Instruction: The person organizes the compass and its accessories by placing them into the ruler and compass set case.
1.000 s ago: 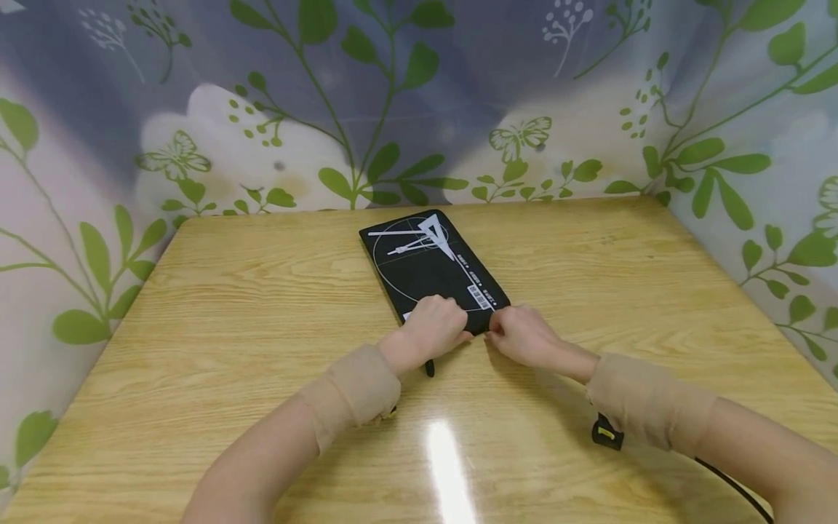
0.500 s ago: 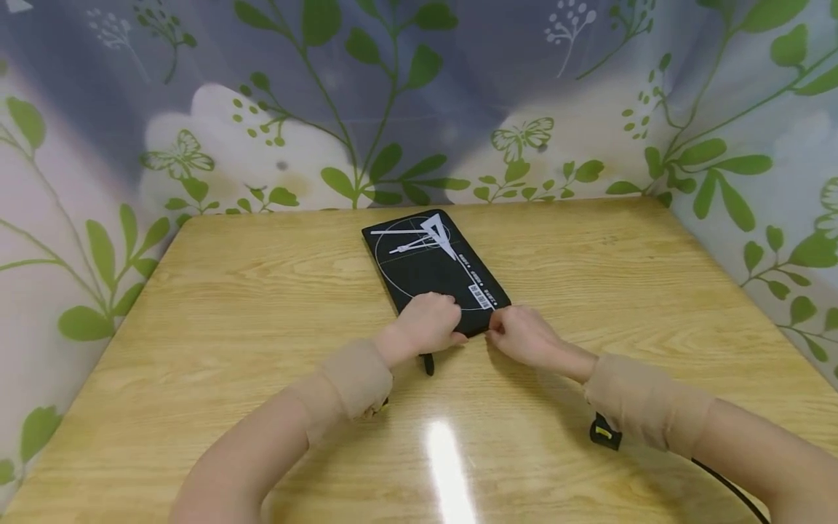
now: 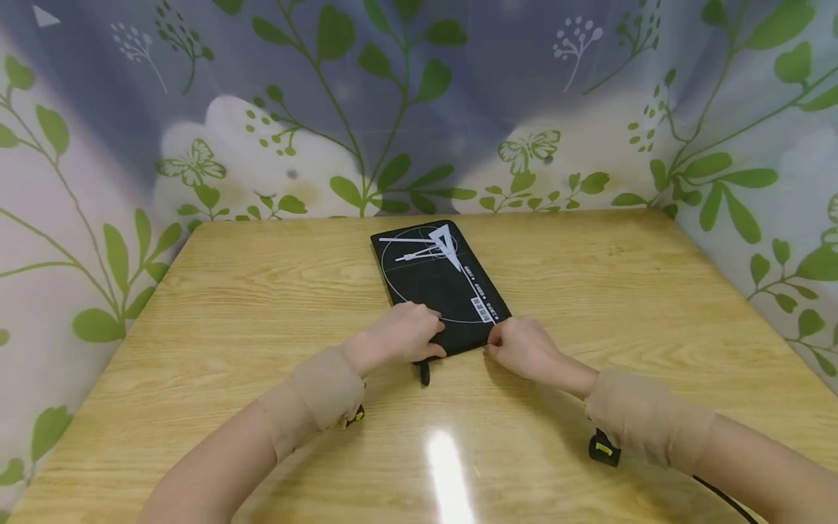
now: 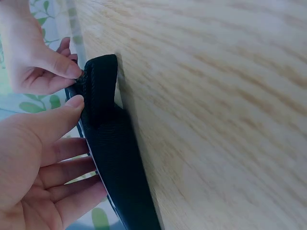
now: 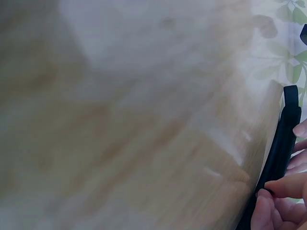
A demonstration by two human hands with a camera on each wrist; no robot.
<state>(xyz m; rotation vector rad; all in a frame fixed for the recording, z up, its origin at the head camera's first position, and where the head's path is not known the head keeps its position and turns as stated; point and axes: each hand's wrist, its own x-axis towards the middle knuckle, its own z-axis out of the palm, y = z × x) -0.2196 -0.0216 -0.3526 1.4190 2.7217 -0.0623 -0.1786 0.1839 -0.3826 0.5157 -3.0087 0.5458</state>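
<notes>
In the head view a black zip case [image 3: 419,273], printed with a white set square, compass and circle, lies flat and slanted on the wooden table. My right hand [image 3: 524,349] pinches its near right corner with thumb and fingers. Whether a zip pull sits in that pinch is hard to tell. Over the near left part rests my left hand [image 3: 401,333]. In the left wrist view the left hand's fingers [image 4: 76,191] lie fairly straight against the cover, and its thumb touches the edge by the zip. A short black loop [image 3: 425,373] sticks out at the near left corner.
The wooden table [image 3: 262,291] reaches back to a leaf-patterned curtain [image 3: 314,145]. Tan wraps cover both wrists, with a small black device [image 3: 604,448] below the right one. A black cable [image 3: 723,497] runs along the right forearm.
My left hand has slid left along the case's near part, uncovering more of the near edge. My right hand keeps its pinch at the corner. The head view has shifted slightly.
</notes>
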